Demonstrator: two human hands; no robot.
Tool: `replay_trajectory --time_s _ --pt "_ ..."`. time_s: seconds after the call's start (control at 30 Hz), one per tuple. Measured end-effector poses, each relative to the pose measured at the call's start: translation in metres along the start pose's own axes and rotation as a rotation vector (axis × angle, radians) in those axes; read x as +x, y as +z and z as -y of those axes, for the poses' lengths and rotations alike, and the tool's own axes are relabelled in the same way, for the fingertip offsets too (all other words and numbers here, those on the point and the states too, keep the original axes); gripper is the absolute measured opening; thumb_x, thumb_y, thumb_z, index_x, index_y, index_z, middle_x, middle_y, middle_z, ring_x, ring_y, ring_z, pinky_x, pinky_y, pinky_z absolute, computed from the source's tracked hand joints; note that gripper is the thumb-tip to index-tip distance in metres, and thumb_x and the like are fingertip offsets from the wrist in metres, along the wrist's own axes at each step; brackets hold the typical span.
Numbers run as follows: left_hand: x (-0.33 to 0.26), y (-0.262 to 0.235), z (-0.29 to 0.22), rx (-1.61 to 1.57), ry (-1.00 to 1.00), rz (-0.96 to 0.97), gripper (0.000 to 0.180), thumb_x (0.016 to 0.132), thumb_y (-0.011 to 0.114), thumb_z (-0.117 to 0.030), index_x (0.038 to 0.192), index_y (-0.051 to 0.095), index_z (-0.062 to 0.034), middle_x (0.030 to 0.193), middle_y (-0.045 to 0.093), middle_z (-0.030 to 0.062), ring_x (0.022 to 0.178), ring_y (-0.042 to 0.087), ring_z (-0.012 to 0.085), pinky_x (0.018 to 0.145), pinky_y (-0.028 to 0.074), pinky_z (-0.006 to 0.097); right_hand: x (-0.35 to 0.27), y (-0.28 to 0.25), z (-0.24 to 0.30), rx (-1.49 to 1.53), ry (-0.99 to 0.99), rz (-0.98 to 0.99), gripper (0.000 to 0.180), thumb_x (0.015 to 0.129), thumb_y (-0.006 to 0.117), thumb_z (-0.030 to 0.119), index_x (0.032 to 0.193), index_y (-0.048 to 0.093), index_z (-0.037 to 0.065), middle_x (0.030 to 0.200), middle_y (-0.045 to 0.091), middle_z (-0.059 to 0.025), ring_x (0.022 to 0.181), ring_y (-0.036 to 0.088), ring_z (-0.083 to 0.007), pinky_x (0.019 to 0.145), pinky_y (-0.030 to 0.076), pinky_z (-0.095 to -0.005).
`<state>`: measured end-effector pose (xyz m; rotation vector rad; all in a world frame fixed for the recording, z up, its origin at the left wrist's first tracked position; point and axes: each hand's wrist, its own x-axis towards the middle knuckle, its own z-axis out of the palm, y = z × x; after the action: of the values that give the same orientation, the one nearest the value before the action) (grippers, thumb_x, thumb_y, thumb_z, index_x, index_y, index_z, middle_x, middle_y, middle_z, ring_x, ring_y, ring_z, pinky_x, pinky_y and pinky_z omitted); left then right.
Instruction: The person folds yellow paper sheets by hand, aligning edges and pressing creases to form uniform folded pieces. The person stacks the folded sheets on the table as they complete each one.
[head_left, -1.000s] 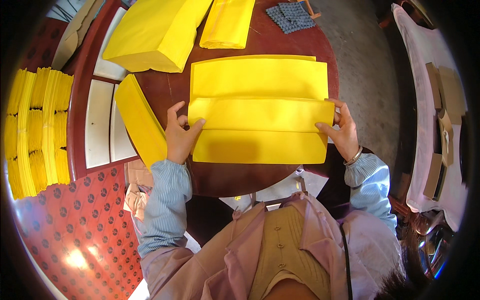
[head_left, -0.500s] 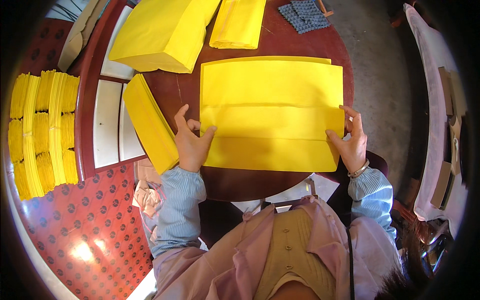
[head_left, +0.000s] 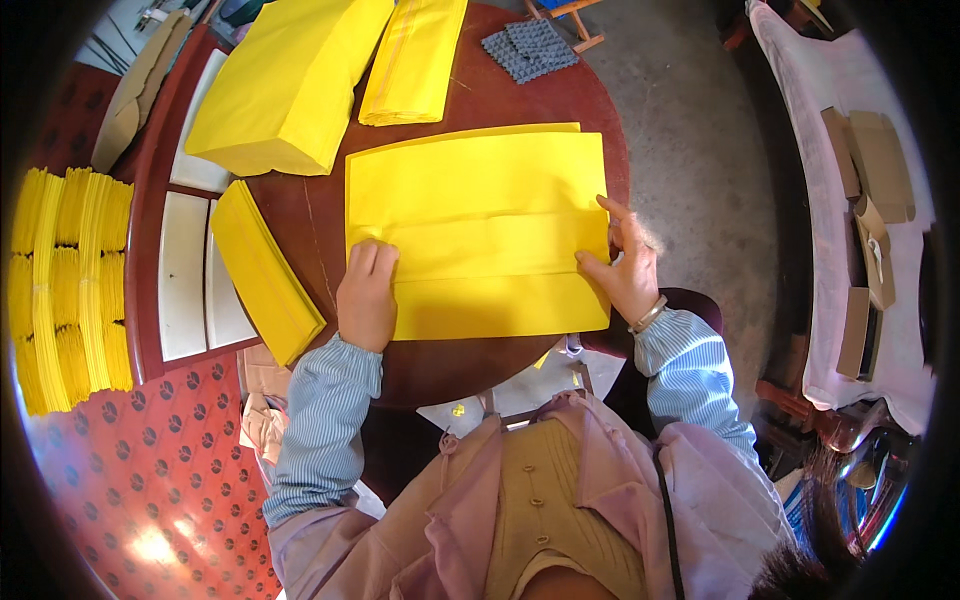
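Note:
A stack of yellow paper sheets point(head_left: 480, 185) lies on the dark red round table point(head_left: 560, 100), with creases running across it from side to side. My left hand point(head_left: 368, 295) is closed at the left edge, its fingers curled over the paper near the crease. At the opposite edge my right hand point(head_left: 632, 262) has its thumb on top of the paper. Its index finger reaches along the edge, and the other fingers are partly hidden. Left of the stack, a narrow folded yellow bundle point(head_left: 262, 270) lies slanted.
A large yellow paper block point(head_left: 290, 90) and another folded yellow bundle point(head_left: 415, 60) lie at the back. Beyond them sits a grey textured mat point(head_left: 530, 50). Tied yellow bundles point(head_left: 70, 290) are piled far left. Cardboard pieces point(head_left: 880, 165) rest on a cloth-covered surface at right.
My left hand has gone from thumb and fingers spread to fingers curled over the left edge. My right hand keeps its place at the right edge. The whole view has shifted.

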<state>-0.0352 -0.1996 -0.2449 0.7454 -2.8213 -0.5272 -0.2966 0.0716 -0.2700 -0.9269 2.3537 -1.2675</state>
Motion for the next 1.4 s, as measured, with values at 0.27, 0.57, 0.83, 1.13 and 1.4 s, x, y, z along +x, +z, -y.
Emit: replay_trajectory --time_s 0.27,0.57,0.83,1.13,1.4 --pt "0.003 0.069 -0.048 0.211 -0.181 -0.267 0.103 0.095 0.068 -0.061 0.165 0.027 0.0014 0.164 0.023 0.0442 0.157 0.017 0.0561 0.128 0.016 0.061 0.000 0.003 0.007 0.003 -0.025 -0.025 0.083 0.082 0.083 0.017 0.155 0.044 0.017 0.106 0.073 -0.0167 0.086 0.072 -0.0309 0.081 0.060 -0.0391" --pt "0.016 0.070 -0.062 0.331 -0.390 -0.070 0.118 0.092 0.056 -0.081 0.170 0.013 -0.0043 0.169 0.010 0.0423 0.161 -0.002 0.0530 0.129 -0.005 0.063 -0.034 0.080 0.086 -0.437 -0.666 -0.028 0.067 0.097 0.070 0.024 0.159 0.048 0.012 0.165 0.046 -0.0107 0.158 0.036 -0.0271 0.129 0.024 -0.0554" --pt "0.009 0.062 -0.041 0.267 -0.349 -0.089 0.117 0.093 0.050 -0.084 0.171 0.013 -0.0053 0.172 0.009 0.0375 0.163 -0.001 0.0475 0.131 -0.001 0.057 -0.022 0.068 0.018 -0.806 -0.291 0.031 0.066 0.111 0.045 0.038 0.168 0.029 0.009 0.177 0.024 -0.0109 0.165 0.017 -0.0245 0.133 0.012 -0.0472" --pt "0.004 0.059 -0.027 0.149 -0.347 -0.191 0.109 0.097 0.057 -0.073 0.169 0.017 -0.0022 0.173 0.009 0.0342 0.164 0.000 0.0459 0.132 0.004 0.055 -0.021 0.054 0.013 -0.847 -0.206 0.062 0.065 0.113 0.040 0.041 0.169 0.025 0.011 0.178 0.019 -0.0106 0.165 0.014 -0.0265 0.134 0.010 -0.0481" --pt "-0.034 0.075 -0.067 -1.054 -0.472 -0.476 0.048 0.100 0.073 -0.022 0.134 0.055 0.0074 0.123 0.059 0.0164 0.120 0.063 0.0325 0.104 0.053 0.045 -0.019 0.051 0.014 -0.787 -0.194 0.098 0.064 0.113 0.040 0.040 0.169 0.026 0.011 0.178 0.020 -0.0109 0.165 0.014 -0.0269 0.134 0.011 -0.0480"
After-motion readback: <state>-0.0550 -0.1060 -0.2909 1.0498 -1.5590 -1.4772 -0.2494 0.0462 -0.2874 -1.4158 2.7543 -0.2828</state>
